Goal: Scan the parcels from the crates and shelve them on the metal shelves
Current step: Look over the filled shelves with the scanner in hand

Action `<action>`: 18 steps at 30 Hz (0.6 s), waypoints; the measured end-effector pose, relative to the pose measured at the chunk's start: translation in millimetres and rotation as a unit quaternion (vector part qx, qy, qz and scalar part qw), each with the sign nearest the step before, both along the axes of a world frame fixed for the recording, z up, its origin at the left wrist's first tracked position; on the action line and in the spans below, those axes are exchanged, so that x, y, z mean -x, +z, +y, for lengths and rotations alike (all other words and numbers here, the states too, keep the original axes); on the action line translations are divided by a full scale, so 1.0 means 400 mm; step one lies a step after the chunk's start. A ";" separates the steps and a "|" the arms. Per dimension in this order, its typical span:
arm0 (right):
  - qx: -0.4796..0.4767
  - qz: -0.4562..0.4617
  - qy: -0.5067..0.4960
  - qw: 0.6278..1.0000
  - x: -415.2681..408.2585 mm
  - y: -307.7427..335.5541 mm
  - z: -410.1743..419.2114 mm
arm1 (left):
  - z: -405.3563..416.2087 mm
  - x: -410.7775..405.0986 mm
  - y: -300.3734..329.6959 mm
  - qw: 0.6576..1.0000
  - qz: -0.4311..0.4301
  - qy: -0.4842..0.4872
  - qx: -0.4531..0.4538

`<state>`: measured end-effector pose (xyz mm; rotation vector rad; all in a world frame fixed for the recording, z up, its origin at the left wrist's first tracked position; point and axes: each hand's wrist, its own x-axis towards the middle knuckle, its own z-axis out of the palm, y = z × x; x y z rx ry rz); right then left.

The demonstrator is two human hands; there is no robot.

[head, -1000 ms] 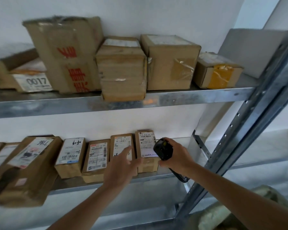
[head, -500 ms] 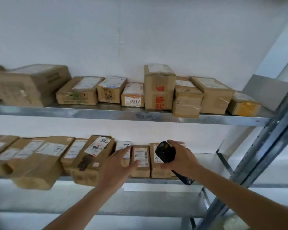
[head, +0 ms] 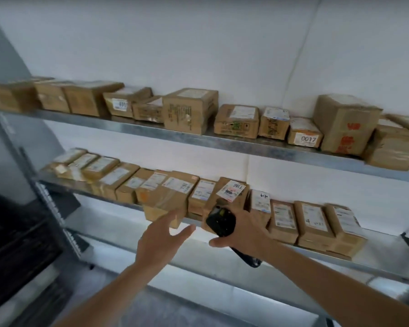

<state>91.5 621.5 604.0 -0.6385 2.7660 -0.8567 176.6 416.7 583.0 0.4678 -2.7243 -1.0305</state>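
Parcels (head: 224, 201) on shelf (head: 246, 142); left hand (head: 161, 234) splayed, empty; right hand (head: 246, 230) w/ scanner (head: 220, 220) gripped.

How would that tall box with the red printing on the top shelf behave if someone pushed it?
The tall box with red printing is cardboard with square corners, so it would probably feel stiff and slide, not roll. It stands higher than its neighbours, so a push near its top might tip it. Its weight cannot be told. The upper shelf is smooth metal, so sliding should be easy.
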 end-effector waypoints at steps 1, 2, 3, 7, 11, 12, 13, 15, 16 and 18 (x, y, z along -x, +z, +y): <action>-0.001 0.003 0.009 1.000 -0.010 -0.014 -0.037 | -0.035 -0.015 -0.016 1.000 -0.011 0.018 -0.001; 0.000 0.001 0.016 1.000 -0.021 -0.030 -0.073 | -0.071 -0.029 -0.035 0.999 -0.020 0.029 0.000; 0.004 0.001 0.022 1.000 -0.032 -0.045 -0.106 | -0.105 -0.041 -0.055 0.999 -0.027 0.039 -0.001; -0.009 -0.038 0.052 0.998 -0.047 -0.151 -0.219 | -0.203 -0.074 -0.157 0.996 -0.058 0.068 -0.017; -0.045 -0.097 0.058 0.993 -0.029 -0.302 -0.294 | -0.258 -0.074 -0.288 0.992 -0.080 0.085 -0.049; -0.049 -0.108 0.056 0.991 -0.021 -0.344 -0.307 | -0.269 -0.069 -0.325 0.991 -0.091 0.087 -0.052; -0.053 -0.119 0.053 0.990 -0.010 -0.385 -0.319 | -0.278 -0.062 -0.363 0.990 -0.097 0.092 -0.053; -0.063 -0.133 0.045 0.988 0.019 -0.473 -0.339 | -0.298 -0.042 -0.440 0.986 -0.112 0.104 -0.061; -0.068 -0.138 0.042 0.987 0.037 -0.516 -0.346 | -0.306 -0.031 -0.480 0.985 -0.120 0.106 -0.067; -0.078 -0.145 0.039 0.985 0.077 -0.607 -0.360 | -0.319 -0.003 -0.569 0.982 -0.137 0.107 -0.079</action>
